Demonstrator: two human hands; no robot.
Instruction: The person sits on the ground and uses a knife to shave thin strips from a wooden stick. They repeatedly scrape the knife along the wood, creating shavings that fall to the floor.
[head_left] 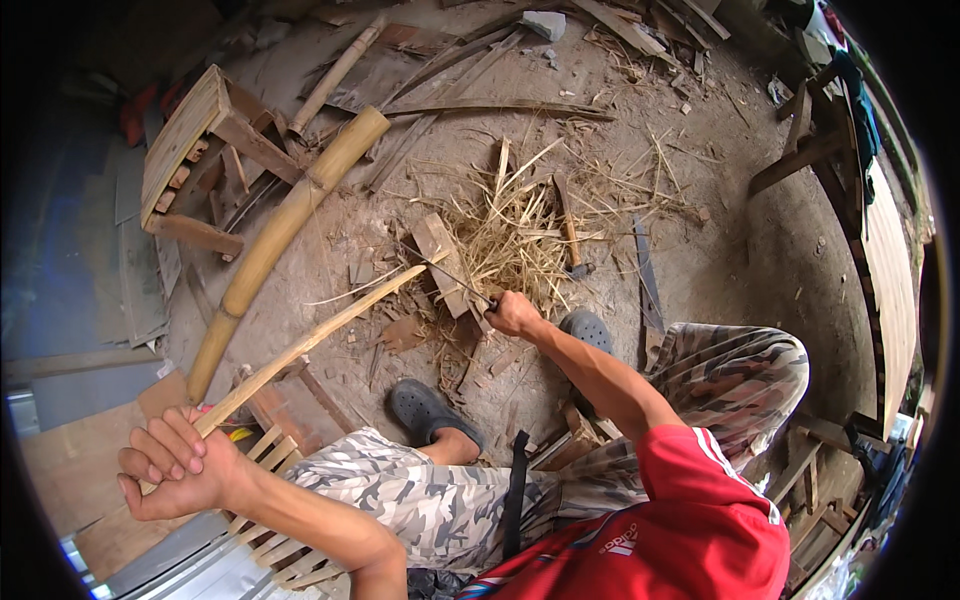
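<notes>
My left hand, at the lower left, is closed round the near end of a long pale bamboo strip. The strip slants up and away, its far end lying over a wooden block on the ground. My right hand grips the dark handle of a knife. Its thin blade reaches left across the block, close to the strip's far end; whether it touches the strip I cannot tell. A heap of thin bamboo shavings lies just beyond the block.
A hammer lies at the shavings' right edge, with a long dark flat blade farther right. A thick bamboo pole leans at left beside a wooden stool. Planks lie behind. A bench stands at right.
</notes>
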